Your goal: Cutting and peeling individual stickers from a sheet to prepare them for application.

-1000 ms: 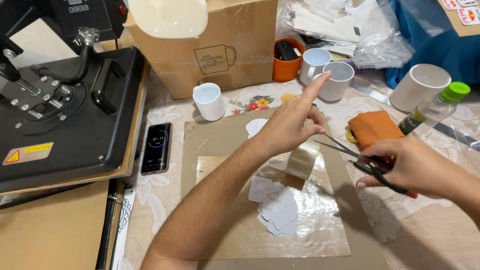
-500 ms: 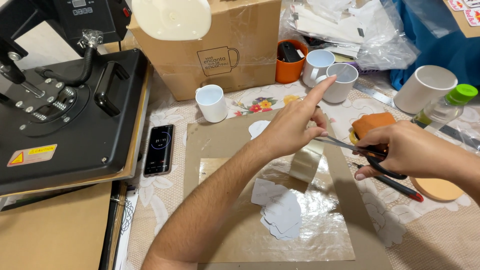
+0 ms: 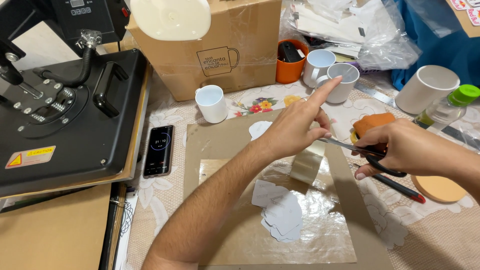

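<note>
From the head view we see a table under a floral lace cloth (image 3: pixel 165 117), a brown board (image 3: pixel 220 140) on it. A cardboard box (image 3: pixel 235 45) stands behind; a yellow warning label (image 3: pixel 31 156) marks the black press (image 3: pixel 65 115). Our left hand (image 3: pixel 295 127) pinches the clear tape (image 3: pixel 307 162), forefinger outstretched; our right hand (image 3: pixel 405 147) is closed around scissors (image 3: pixel 370 152) at the strip.

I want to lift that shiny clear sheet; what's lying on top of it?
White paper cutouts lie on the clear sheet; a tape roll hangs over its top edge.
</note>
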